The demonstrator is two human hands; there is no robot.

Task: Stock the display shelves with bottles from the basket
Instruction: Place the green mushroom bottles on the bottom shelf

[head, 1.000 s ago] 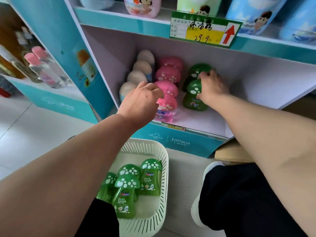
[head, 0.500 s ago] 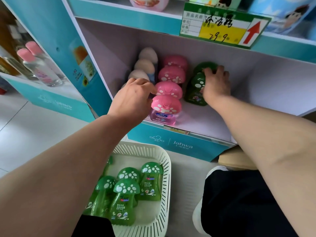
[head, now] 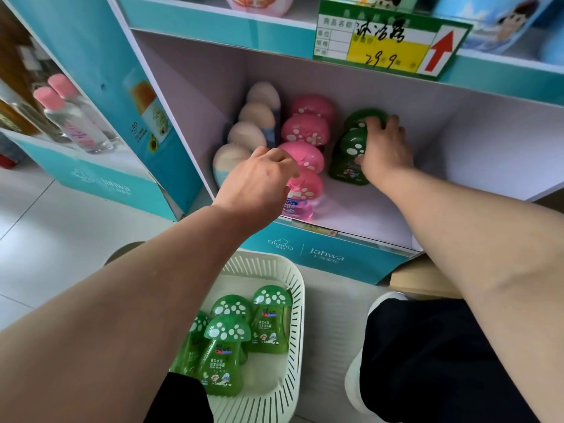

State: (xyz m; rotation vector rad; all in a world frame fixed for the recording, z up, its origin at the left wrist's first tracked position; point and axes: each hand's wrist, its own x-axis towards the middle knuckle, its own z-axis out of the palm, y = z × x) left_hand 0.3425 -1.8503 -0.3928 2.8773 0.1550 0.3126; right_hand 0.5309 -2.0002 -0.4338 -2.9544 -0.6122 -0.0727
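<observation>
Curling round the front green bottle (head: 349, 154) on the shelf (head: 381, 215), the right hand (head: 386, 151) grips it, with another green one just behind. The left hand (head: 259, 186) hangs with bent fingers before the pink bottles (head: 305, 132), hiding part of the front one; whether it holds anything cannot be told. Cream bottles (head: 244, 135) stand left of these, and the basket (head: 294, 331) below holds four green bottles (head: 225, 355).

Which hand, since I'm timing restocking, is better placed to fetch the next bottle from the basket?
Probably left: the left hand is at the shelf front above the basket; the right hand grips a shelved green bottle.
</observation>
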